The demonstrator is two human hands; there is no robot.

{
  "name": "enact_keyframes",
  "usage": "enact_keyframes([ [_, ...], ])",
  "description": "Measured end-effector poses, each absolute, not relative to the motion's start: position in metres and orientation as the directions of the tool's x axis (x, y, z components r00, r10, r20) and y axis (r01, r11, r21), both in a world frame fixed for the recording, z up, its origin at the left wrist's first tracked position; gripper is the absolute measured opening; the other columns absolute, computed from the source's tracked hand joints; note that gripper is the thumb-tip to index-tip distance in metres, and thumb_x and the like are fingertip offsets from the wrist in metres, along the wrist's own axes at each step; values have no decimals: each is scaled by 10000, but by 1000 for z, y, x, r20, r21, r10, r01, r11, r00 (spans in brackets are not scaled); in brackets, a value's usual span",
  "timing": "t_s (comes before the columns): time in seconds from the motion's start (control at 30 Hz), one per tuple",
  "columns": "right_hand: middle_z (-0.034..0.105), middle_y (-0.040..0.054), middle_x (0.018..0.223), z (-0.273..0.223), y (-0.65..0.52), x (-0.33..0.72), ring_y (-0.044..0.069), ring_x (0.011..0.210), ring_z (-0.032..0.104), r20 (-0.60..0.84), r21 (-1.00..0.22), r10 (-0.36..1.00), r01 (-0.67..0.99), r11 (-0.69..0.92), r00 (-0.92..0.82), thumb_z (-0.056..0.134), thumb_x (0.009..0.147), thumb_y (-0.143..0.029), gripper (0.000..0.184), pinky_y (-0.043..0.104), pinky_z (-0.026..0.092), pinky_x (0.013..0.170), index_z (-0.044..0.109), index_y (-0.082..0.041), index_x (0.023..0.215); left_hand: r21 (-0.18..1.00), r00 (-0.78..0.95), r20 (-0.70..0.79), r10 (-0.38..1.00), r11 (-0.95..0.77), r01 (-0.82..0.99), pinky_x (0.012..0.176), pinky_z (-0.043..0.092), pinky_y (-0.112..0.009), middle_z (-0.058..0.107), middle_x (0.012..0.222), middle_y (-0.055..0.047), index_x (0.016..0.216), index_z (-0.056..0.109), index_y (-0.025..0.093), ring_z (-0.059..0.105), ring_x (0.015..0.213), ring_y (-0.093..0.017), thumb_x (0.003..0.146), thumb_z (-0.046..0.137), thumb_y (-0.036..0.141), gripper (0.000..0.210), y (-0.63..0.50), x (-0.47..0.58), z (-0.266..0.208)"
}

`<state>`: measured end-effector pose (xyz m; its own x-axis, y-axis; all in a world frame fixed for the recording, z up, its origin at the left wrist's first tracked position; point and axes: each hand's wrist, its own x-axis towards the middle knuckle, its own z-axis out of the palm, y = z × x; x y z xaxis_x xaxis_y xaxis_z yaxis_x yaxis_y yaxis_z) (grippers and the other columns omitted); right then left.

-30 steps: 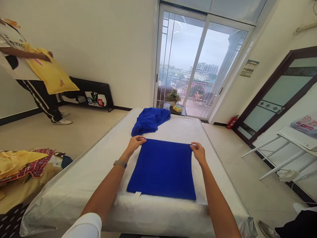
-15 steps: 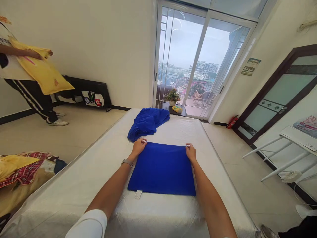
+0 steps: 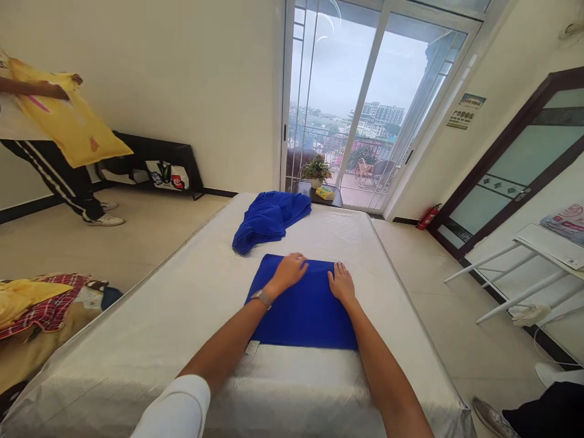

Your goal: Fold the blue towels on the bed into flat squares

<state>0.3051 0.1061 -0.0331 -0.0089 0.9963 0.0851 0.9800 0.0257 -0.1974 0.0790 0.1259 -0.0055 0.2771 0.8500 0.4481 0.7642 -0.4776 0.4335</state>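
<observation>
A folded blue cloth (image 3: 301,316) lies flat as a near-square on the pale mattress (image 3: 201,304), a white tag poking out at its near left corner. Over its far edge, left of the middle, is my left hand (image 3: 291,271), slightly blurred, fingers stretched out. Whether that hand presses on the fabric I cannot tell. My right hand (image 3: 342,283) rests flat on the cloth's far right corner with fingers extended. Beyond them sits a loose heap of blue fabric (image 3: 271,219), touched by neither hand.
Clothes (image 3: 50,304) are piled at the left, beside the mattress. Another person stands at far left holding a yellow pillow (image 3: 77,121). A small black table (image 3: 335,198) bears a potted plant past the mattress's far end. A white table (image 3: 538,243) stands right.
Both hands have let go of the cloth's far corners. My left hand has moved right, over the fabric; my right hand has flattened onto it and shifted slightly left.
</observation>
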Motion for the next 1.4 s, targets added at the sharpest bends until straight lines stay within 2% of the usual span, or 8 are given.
enact_keyframes([
  [0.13,184,108,1648,-37,108,308,203,1525,121,32,-166,999,986,20,-15,203,1027,-337,613,357,92,1221,228,-59,1572,269,490,414,767,-618,739,1140,336,-395,569,1426,-130,1334,601,200,488,1345,-247,1013,341,476,496,111,156,-21],
  [0.23,162,100,1652,-36,108,307,189,1528,101,21,-180,1000,984,15,-12,196,1014,-303,612,352,87,1221,217,-64,1576,200,500,374,781,-594,779,1179,273,-452,492,1505,-136,1457,483,198,396,1429,-259,1033,221,457,561,107,174,-36],
  [0.47,197,103,1644,-38,110,304,187,1524,127,45,-218,998,975,-33,43,148,1026,-395,652,347,83,1224,214,-46,1573,217,328,265,907,-388,896,1211,168,-483,404,1568,-123,1504,419,200,286,1486,-293,1000,201,582,669,117,80,-49],
  [0.6,190,104,1646,-37,111,303,191,1525,118,25,-217,999,976,-31,38,135,1029,-401,655,357,80,1226,194,-46,1576,264,160,232,959,-220,939,1208,159,-504,358,1582,-176,1503,408,134,261,1492,-327,980,227,619,736,120,17,-48],
  [0.77,197,138,1639,-33,105,301,218,1527,109,20,-159,1000,987,-14,18,171,1025,-376,649,403,57,1228,209,-19,1566,314,124,228,966,-194,929,1214,162,-476,327,1598,-174,1510,389,133,233,1504,-312,956,242,668,785,119,1,-50],
  [1.07,148,103,1654,-37,94,302,189,1532,72,-2,-236,1000,972,0,-1,131,1028,-422,669,371,69,1229,165,-47,1581,377,110,216,970,-187,907,1213,143,-524,358,1580,-184,1485,430,128,232,1499,-352,944,311,652,763,128,4,-49],
  [1.27,170,115,1649,-35,91,298,189,1528,104,22,-220,999,975,-26,32,149,1024,-395,658,372,88,1227,185,-40,1576,275,323,311,894,-410,869,1220,177,-452,380,1562,-208,1481,431,67,262,1494,-311,993,186,589,756,112,100,-40],
  [1.4,176,104,1649,-34,87,300,180,1526,114,38,-155,999,988,10,-4,170,1022,-339,621,343,95,1220,223,-54,1572,269,451,295,842,-526,807,1205,233,-434,411,1554,-163,1495,428,132,319,1475,-267,1015,148,532,685,95,167,-43],
])
